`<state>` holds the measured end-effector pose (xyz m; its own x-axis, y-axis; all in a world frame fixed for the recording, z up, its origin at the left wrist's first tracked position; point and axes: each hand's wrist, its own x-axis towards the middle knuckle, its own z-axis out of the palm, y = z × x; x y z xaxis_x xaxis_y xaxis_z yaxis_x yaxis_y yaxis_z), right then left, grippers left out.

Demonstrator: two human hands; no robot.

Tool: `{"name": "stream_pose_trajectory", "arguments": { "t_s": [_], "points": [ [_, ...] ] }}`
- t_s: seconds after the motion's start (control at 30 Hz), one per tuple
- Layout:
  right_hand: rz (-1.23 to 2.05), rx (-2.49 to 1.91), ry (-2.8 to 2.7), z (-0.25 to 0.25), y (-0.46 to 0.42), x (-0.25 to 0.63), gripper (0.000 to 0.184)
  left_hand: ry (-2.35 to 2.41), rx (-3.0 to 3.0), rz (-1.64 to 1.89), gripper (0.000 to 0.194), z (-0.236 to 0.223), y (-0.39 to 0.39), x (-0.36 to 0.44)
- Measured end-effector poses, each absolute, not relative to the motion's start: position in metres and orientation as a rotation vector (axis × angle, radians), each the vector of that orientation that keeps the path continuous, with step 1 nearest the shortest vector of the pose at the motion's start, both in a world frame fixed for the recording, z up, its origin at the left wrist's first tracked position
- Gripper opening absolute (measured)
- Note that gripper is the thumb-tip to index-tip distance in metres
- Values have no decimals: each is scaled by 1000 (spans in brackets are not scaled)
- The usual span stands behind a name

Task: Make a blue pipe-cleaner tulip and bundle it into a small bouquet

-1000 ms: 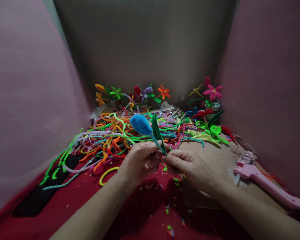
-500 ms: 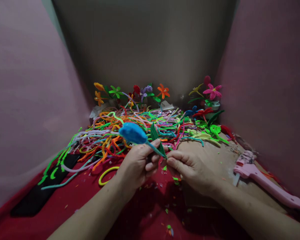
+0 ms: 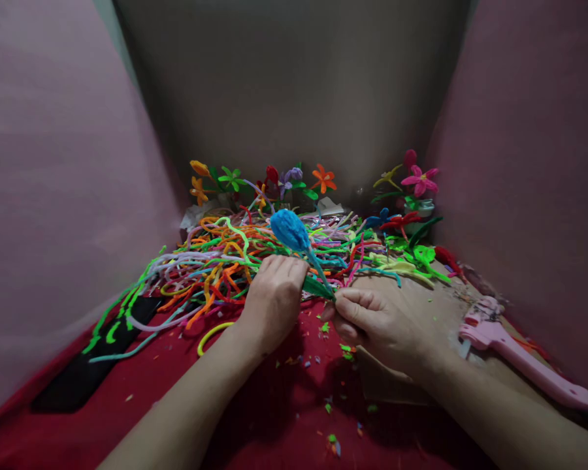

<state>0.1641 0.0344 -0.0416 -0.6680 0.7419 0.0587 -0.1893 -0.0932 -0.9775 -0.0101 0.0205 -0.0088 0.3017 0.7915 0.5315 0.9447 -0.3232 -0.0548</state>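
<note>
A blue pipe-cleaner tulip (image 3: 290, 230) on a light-blue stem tilts up to the left above my hands. Its lower stem end is pinched between the thumb and fingers of my right hand (image 3: 372, 320). A dark green pipe-cleaner leaf (image 3: 317, 288) joins the stem at that pinch and points left. My left hand (image 3: 279, 297), back turned upward, has its fingers closed around the leaf's free end, which they hide. The flower head stands free, just above my left knuckles.
Loose pipe cleaners (image 3: 215, 261) lie heaped behind my hands. Finished flowers (image 3: 323, 177) stand along the back. To the right, a pink glue gun (image 3: 519, 359) rests on a cardboard sheet (image 3: 421, 307). A black flat object (image 3: 73, 385) lies left; fuzz scraps dot the red cloth (image 3: 274, 418).
The tulip first dipped left and down, then swung back up to the right. My left hand has turned over, from beside the stem to gripping the leaf. My right hand keeps its pinch.
</note>
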Motion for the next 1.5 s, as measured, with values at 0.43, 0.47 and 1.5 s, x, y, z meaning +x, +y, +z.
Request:
{"name": "stream_pose_trajectory", "arguments": {
  "t_s": [0.43,0.47,1.5],
  "points": [
    [1707,-617,-1501,-39,34,163,34,-2030,-2469,-1090,22,1,21,-28],
    [1706,-620,-1499,-39,34,163,34,-1991,-2436,-1106,25,0,22,-30],
    [1620,-726,-1393,-32,37,153,14,-2290,-2548,-2432,22,-34,15,-3]
  ]
}}
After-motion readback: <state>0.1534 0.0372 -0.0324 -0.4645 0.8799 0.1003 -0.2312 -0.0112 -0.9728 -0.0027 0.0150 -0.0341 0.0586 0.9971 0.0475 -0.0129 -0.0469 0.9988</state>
